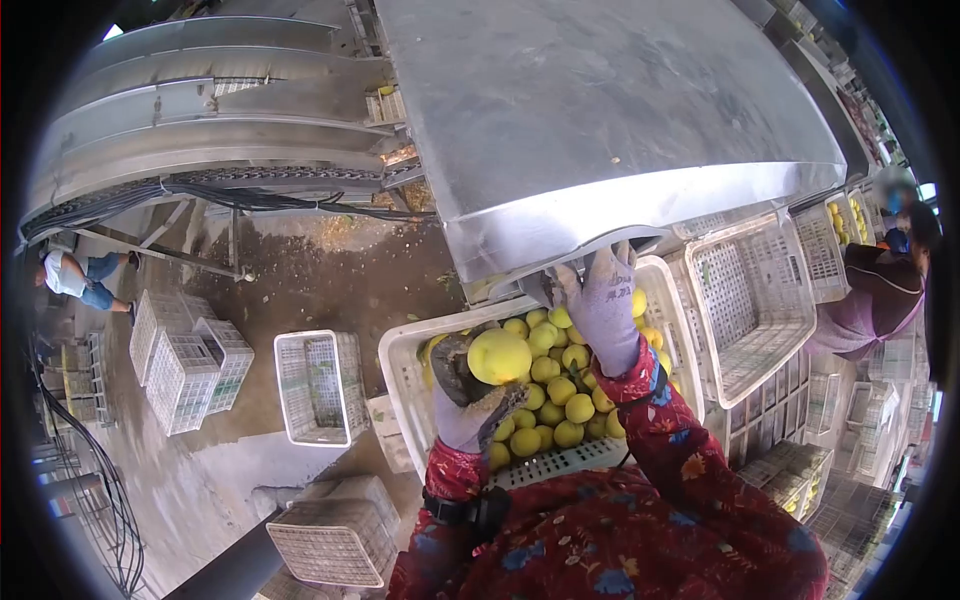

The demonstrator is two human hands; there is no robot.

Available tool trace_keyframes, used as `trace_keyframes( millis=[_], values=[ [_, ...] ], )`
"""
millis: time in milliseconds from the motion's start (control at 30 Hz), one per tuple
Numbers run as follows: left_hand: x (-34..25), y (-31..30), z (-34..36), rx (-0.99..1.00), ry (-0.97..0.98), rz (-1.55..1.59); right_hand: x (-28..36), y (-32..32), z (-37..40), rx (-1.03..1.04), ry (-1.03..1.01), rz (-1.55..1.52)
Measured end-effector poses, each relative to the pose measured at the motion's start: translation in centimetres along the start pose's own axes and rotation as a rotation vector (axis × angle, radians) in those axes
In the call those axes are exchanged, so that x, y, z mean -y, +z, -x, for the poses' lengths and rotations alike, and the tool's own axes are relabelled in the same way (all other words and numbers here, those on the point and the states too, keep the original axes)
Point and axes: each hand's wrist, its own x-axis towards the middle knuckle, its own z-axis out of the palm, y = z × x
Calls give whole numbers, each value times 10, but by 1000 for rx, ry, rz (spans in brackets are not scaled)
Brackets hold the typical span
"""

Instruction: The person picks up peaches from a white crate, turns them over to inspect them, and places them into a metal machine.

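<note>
Holding: the left hand [465,410], in a grey, dirt-darkened glove, has its fingers curled round the left and lower sides of a large yellow fruit [499,357], at the centre of the frame.
Right hand: the gloved right hand [607,300], just right of centre, points up the frame at the lip of the metal housing [620,100]; thumb and fingers are spread apart, and whether the tips touch the lip I cannot tell.
Fruit crate: a white plastic crate [545,468] lies below both hands, centre of the frame, bearing many yellow-green fruits [568,390].
Sleeves: red floral cloth [675,430] covers both arms; a black band [465,508] rings the left wrist.
Right side: a second crate [745,290] stands just beside the first; a person in a dark top [885,285] is at the far right edge.
Left side: a lone crate [320,390] on the floor, stacked crates [185,370] farther left, black cables [280,202] above, and a person in white and blue [80,278] at the left edge.
</note>
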Motion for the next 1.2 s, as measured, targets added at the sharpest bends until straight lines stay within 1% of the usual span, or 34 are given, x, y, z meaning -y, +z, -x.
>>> trace_keyframes(
  millis=[33,67,133,167,233,267,300,333,367,433,467,500,533,567,633,667,700,767,800,833,867,900,1000,1100,1200],
  values=[
    [0,-1,-2,-6,-17,23,2,-13,1,-2,-3,-164],
    [1,-1,-5,-11,-32,47,9,-27,6,62,-74,-208],
    [8,2,-12,-11,-12,-58,22,-51,29,198,-209,-292],
    [15,4,-15,-11,-8,-110,29,-54,37,242,-226,-302],
    [34,7,-18,56,56,-125,46,-54,52,323,-245,-320],
    [41,10,-20,93,92,-133,46,-48,57,249,-205,-305],
    [40,19,-20,87,40,-46,45,-40,58,175,-168,-288],
    [39,20,-21,100,47,-32,45,-36,58,103,-131,-273],
    [40,21,-21,109,55,-17,41,-38,58,137,-114,-236],
    [37,16,-24,123,104,-50,41,-34,51,103,-4,-222],
    [34,9,-25,114,37,-23,40,-30,44,86,46,-214],
    [32,-1,-22,102,-31,5,32,-21,34,51,30,-62],
    [31,-12,-17,84,-103,32,19,-1,25,73,14,40],
    [43,-30,-15,68,-156,-102,4,26,19,95,3,142],
    [86,-61,-9,188,-143,-717,-2,35,14,52,-21,220],
    [99,-66,-9,251,-122,-1018,4,23,4,-15,-47,197],
    [107,-62,-3,342,-188,-1174,8,13,-1,-70,-74,172],
    [159,-83,21,601,-266,-1535,2,-8,2,-116,97,-163],
    [169,-85,25,736,-289,-1714,-11,-18,9,-97,127,-214],
    [175,-91,28,869,-294,-1788,-24,-29,15,-80,159,-265],
    [171,-92,28,1002,-296,-1859,-47,-35,30,-12,143,-203],
    [169,-92,27,1138,-298,-1928,-65,-39,39,117,146,-146],
    [172,-92,17,1231,-355,-1932,-96,-23,65,447,226,324],
    [173,-97,12,1330,-274,-1877,-137,21,84,687,205,482],
    [120,-85,13,718,-345,-1613,-123,4,84,552,273,17]
  ],
)
